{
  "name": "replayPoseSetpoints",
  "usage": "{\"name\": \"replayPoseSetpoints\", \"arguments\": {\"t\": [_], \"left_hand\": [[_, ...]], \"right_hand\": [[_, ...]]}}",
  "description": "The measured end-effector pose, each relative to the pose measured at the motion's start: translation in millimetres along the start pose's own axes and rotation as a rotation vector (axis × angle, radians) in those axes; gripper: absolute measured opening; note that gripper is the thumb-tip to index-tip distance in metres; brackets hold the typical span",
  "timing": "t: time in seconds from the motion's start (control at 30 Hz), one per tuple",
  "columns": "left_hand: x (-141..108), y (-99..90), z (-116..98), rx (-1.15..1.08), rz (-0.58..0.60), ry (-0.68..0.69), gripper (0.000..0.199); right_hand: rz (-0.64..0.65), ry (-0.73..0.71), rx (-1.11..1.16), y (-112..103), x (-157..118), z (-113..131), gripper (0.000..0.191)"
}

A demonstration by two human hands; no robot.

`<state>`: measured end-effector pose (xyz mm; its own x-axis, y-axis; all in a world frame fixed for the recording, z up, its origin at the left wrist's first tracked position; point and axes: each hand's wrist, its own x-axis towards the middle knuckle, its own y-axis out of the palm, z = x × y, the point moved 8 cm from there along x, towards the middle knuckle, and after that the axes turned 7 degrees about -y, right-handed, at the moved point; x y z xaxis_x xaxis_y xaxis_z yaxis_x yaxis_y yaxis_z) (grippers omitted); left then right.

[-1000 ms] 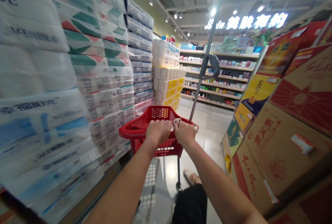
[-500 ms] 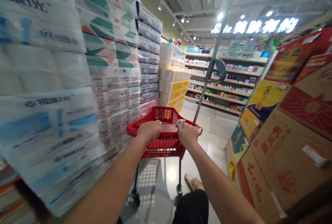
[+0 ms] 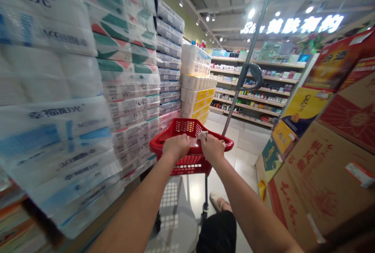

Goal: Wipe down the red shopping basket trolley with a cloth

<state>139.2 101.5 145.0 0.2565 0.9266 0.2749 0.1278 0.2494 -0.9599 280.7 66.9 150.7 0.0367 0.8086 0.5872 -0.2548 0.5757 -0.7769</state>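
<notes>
A red shopping cart [image 3: 190, 163] with a perforated basket stands right in front of me on the tiled floor. My left hand [image 3: 176, 146] is closed around the left half of its handle. My right hand [image 3: 213, 148] grips the handle further right, with a crumpled whitish cloth or tissue [image 3: 202, 135] showing between the hand and the bar. A metal pole [image 3: 232, 108] with a grey loop-shaped handle [image 3: 252, 77] slants up from the cart's right side. What lies in the basket is mostly hidden by my hands.
Packs of toilet paper [image 3: 55, 128] and tissues [image 3: 129, 88] are stacked high close on the left. Cardboard cartons [image 3: 331, 182] and boxes line the right. A tiled aisle [image 3: 243, 159] runs ahead towards shelves of small goods [image 3: 258, 96] under a lit sign.
The cart and both hands have shifted slightly to the right in view. Both hands keep their grip on the handle. The stacks at the sides look almost the same.
</notes>
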Motion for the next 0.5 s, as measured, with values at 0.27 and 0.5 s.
{"name": "replayPoseSetpoints", "arguments": {"t": [0.27,0.5], "left_hand": [[-10,-4.6,-4,-0.015,-0.057,-0.04,0.048],[-9,-5.5,-5,0.012,-0.013,-0.006,0.049]], "right_hand": [[-0.37,-0.221,0.031,-6,-35,11,0.035],[-0.135,-0.109,-0.029,-3,-12,8,0.034]]}}
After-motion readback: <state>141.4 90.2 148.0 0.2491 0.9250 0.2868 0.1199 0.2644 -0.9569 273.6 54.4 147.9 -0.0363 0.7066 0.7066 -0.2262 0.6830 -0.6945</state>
